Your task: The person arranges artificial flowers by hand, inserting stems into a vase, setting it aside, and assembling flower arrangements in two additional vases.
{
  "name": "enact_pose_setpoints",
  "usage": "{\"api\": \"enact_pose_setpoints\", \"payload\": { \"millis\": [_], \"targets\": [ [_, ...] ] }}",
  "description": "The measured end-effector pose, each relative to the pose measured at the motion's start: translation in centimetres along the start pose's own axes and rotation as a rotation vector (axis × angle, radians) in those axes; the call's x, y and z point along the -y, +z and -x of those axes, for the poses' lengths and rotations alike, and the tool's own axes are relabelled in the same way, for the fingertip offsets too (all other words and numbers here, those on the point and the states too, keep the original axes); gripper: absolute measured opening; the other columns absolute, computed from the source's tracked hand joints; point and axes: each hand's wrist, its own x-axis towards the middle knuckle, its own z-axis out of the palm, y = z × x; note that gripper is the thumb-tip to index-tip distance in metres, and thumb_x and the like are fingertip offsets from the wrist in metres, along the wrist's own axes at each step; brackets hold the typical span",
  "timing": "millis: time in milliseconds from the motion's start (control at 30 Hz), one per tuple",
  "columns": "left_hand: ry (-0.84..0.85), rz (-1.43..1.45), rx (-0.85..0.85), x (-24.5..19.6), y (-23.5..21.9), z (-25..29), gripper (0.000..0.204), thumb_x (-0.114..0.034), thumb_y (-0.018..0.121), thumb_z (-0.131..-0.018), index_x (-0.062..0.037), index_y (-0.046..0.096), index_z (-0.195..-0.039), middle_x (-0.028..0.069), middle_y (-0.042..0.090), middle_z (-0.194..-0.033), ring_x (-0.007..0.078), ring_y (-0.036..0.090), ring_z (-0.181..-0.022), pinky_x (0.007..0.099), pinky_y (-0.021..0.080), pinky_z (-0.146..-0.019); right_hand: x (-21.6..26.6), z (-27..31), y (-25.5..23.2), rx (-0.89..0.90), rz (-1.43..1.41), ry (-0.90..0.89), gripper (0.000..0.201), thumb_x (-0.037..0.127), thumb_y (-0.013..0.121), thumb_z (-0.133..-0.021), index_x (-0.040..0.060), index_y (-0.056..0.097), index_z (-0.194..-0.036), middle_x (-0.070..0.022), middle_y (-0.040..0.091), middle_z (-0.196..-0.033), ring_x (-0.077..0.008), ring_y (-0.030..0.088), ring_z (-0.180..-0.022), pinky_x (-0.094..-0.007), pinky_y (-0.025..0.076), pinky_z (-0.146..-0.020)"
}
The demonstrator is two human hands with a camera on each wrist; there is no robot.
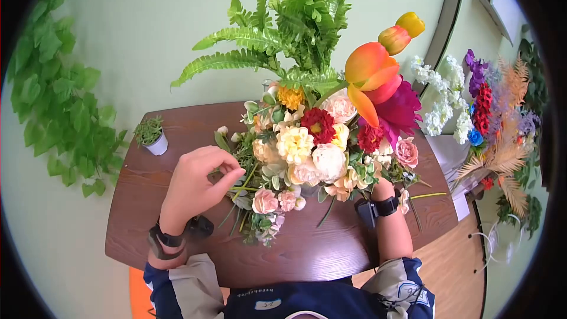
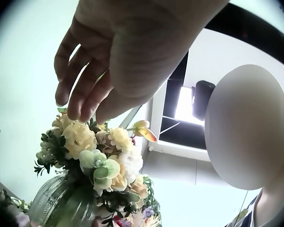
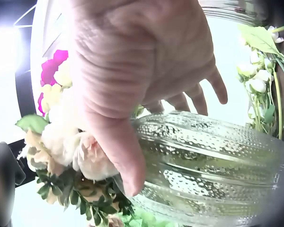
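A glass vase point(image 3: 203, 165) with ribbed, dimpled walls bears a full bouquet point(image 1: 313, 153) of cream, pink and red artificial flowers. Large orange tulips point(image 1: 369, 74) and a magenta bloom point(image 1: 401, 109) rise at its right. My right hand point(image 1: 383, 189) is mostly behind blossoms in the head view; the right wrist view shows it gripping the vase near the top, thumb on one side and fingers on the other. To the left of the bouquet hovers my left hand point(image 1: 198, 180), its fingers loosely bent and holding nothing. In the left wrist view its fingertips are right above the cream flowers point(image 2: 80, 139).
Loose pink roses point(image 1: 266, 201) and cut stems lie on the dark wooden table point(image 1: 283, 260) around the vase. A small potted succulent point(image 1: 155, 136) stands at the back left. Fern fronds point(image 1: 295, 29) rise behind the bouquet. More colourful flowers point(image 1: 481, 106) stand beyond the table's right side.
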Motion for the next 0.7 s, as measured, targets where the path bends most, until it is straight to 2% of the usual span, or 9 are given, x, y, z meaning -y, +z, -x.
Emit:
{"api": "enact_pose_setpoints", "payload": {
  "millis": [67, 133, 333, 433, 467, 533, 600, 667, 700],
  "targets": [
    [0.004, 0.015, 0.059, 0.8, 0.0, 0.0, 0.01, -0.004, 0.069, -0.072, 0.0003, 0.062, -0.077, 0.0098, 0.062, -0.072, 0.0193, 0.061, -0.065, 0.0275, 0.047, -0.06, 0.1, 1.0, 1.6, -0.014, 0.018, 0.119, 0.038, 0.031, 0.051, -0.089, 0.0037, 0.054, -0.115, -0.0159, 0.051, -0.123, -0.0283, 0.047, -0.111, -0.0406, 0.032, -0.095],
    [-0.049, -0.055, 0.238, 1.2, -0.4, -0.1, 0.014, -0.007, 0.07, -0.073, 0.0005, 0.063, -0.083, 0.0111, 0.064, -0.076, 0.0206, 0.064, -0.071, 0.0282, 0.049, -0.064, 0.9, 3.1, 3.5, -0.031, 0.034, 0.237, 0.039, 0.03, 0.051, -0.089, 0.004, 0.053, -0.118, -0.0157, 0.049, -0.125, -0.0285, 0.045, -0.114, -0.041, 0.03, -0.098],
    [-0.134, -0.082, 0.416, 3.9, -2.1, 0.7, 0.026, -0.017, 0.071, -0.076, -0.0002, 0.062, -0.094, 0.0159, 0.066, -0.085, 0.0282, 0.065, -0.081, 0.0333, 0.052, -0.071, 1.7, 7.0, 9.4, -0.099, 0.052, 0.564, 0.043, 0.029, 0.051, -0.089, 0.0049, 0.05, -0.124, -0.0154, 0.045, -0.132, -0.0289, 0.04, -0.123, -0.0424, 0.022, -0.106],
    [-0.215, -0.118, 0.416, 4.2, -2.4, 1.3, 0.03, -0.019, 0.071, -0.076, 0.0009, 0.061, -0.097, 0.0164, 0.066, -0.088, 0.0291, 0.065, -0.084, 0.0339, 0.052, -0.074, 3.6, 11.2, 12.9, -0.124, 0.058, 0.733, 0.045, 0.028, 0.051, -0.089, 0.0053, 0.048, -0.128, -0.0152, 0.043, -0.135, -0.0291, 0.037, -0.127, -0.0431, 0.018, -0.111],
    [-0.219, -0.123, 0.42, 3.9, -2.6, 1.3, 0.03, -0.019, 0.071, -0.076, 0.0009, 0.061, -0.097, 0.0164, 0.066, -0.088, 0.0291, 0.065, -0.084, 0.0339, 0.052, -0.074, 3.1, 10.7, 14.2, -0.465, -0.218, 0.687, 0.054, 0.033, 0.062, -0.078, 0.004, 0.052, -0.123, -0.0166, 0.044, -0.134, -0.0341, 0.033, -0.128, -0.0464, 0.015, -0.11],
    [-0.268, -0.116, 0.471, 3.1, -3.0, 1.3, 0.033, -0.02, 0.071, -0.077, 0.0019, 0.06, -0.099, 0.0165, 0.066, -0.089, 0.029, 0.065, -0.086, 0.0338, 0.051, -0.075, 2.7, 10.7, 14.0, -0.34, -0.152, 0.737, 0.058, 0.035, 0.064, -0.076, 0.0044, 0.052, -0.123, -0.016, 0.044, -0.134, -0.0362, 0.029, -0.13, -0.0454, 0.016, -0.11],
    [-0.257, -0.122, 0.51, 3.1, -3.1, 1.3, 0.035, -0.021, 0.072, -0.076, 0.0018, 0.06, -0.1, 0.0166, 0.066, -0.09, 0.029, 0.065, -0.086, 0.0336, 0.051, -0.075, 4.4, 8.9, 12.5, -0.332, -0.137, 0.787, 0.057, 0.033, 0.065, -0.075, 0.0044, 0.052, -0.122, -0.0164, 0.042, -0.136, -0.0372, 0.029, -0.129, -0.0438, 0.018, -0.11],
    [-0.243, -0.116, 0.534, 3.3, -2.9, 1.3, 0.036, -0.021, 0.072, -0.076, 0.0018, 0.06, -0.102, 0.0167, 0.066, -0.09, 0.029, 0.065, -0.087, 0.0333, 0.051, -0.075, 3.8, 9.2, 12.9, -0.36, -0.057, 0.707, 0.055, 0.031, 0.065, -0.074, 0.004, 0.053, -0.12, -0.0167, 0.043, -0.135, -0.0383, 0.031, -0.128, -0.0438, 0.02, -0.109],
    [-0.306, -0.114, 0.556, 3.4, -2.8, 1.4, 0.036, -0.022, 0.073, -0.075, 0.0017, 0.061, -0.1, 0.0165, 0.067, -0.088, 0.0285, 0.065, -0.084, 0.0332, 0.052, -0.074, 3.8, 9.3, 12.7, -0.362, -0.056, 0.708, 0.055, 0.031, 0.065, -0.074, 0.004, 0.053, -0.12, -0.0167, 0.043, -0.135, -0.0383, 0.031, -0.128, -0.0438, 0.02, -0.109]
  ]
}}
